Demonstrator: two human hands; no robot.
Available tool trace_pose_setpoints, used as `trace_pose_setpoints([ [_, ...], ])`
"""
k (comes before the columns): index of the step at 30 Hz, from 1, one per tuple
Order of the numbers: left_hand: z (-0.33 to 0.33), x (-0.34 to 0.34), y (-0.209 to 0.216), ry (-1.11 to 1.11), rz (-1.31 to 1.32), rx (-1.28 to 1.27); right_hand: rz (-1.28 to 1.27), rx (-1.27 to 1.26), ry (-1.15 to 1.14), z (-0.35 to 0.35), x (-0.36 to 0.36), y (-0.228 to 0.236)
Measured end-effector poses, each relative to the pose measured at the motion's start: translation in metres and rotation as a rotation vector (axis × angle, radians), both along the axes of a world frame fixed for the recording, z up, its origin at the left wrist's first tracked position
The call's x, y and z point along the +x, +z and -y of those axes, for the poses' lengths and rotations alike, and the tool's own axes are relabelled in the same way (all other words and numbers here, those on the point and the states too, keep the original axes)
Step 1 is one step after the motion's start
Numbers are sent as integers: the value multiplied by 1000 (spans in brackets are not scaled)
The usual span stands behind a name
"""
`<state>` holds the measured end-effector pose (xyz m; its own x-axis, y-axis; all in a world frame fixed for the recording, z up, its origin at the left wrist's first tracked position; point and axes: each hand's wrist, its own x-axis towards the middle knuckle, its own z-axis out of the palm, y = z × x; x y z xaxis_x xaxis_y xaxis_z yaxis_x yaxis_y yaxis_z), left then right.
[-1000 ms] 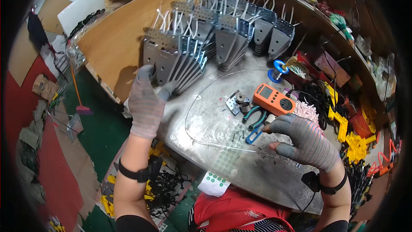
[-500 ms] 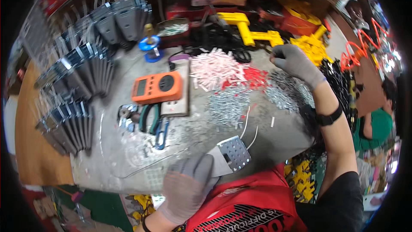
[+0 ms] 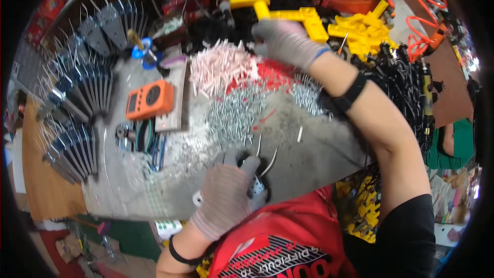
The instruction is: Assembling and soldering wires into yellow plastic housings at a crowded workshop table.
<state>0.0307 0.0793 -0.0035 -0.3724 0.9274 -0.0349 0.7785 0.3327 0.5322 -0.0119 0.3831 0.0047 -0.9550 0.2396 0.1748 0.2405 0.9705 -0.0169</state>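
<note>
My left hand [image 3: 226, 188], in a striped grey glove, is closed over a grey metal housing near the table's front edge. Most of the housing is covered by the hand. A bit of its perforated plate [image 3: 256, 187] shows beside the fingers, and two white wires [image 3: 269, 162] stick up past them. My right hand [image 3: 288, 44], gloved alike, reaches to the back of the table, over black parts and beside yellow plastic frames [image 3: 311, 23]. Its fingers are curled, and what they hold, if anything, is hidden. Pale pink sleeves [image 3: 222, 67] and silver screws [image 3: 234, 116] lie in piles between the hands.
An orange multimeter [image 3: 151, 100] and pliers [image 3: 144, 136] lie left of the piles. Rows of grey housings with wires [image 3: 77, 146] stand at the far left. A blue spool [image 3: 146, 54] stands behind the meter. Black cables [image 3: 396, 82] hang at the right, near another person's green sleeve [image 3: 458, 146].
My right hand has moved left across the back of the table. My left hand has shifted over the housing, covering most of its perforated plate. The view has also shifted.
</note>
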Motion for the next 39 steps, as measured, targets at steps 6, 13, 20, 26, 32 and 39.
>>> trace_pose_setpoints([
  [6, 4, 1, 5, 1, 192, 139, -14, -624, 92, 50, 113, 23],
  [13, -7, -2, 19, -190, 340, 162, -49, -998, -25, 71, 178, 0],
  [20, -10, -4, 20, -174, 345, 124, -39, -977, 13, 70, 194, 3],
  [26, -18, 10, 12, 63, 236, 134, -123, -787, 27, 97, 199, -2],
  [32, -28, 12, 6, -202, -147, 168, -99, -1080, 190, 113, 189, -23],
  [39, -37, -5, 12, -587, -433, 186, 431, -499, 318, 91, 162, -19],
])
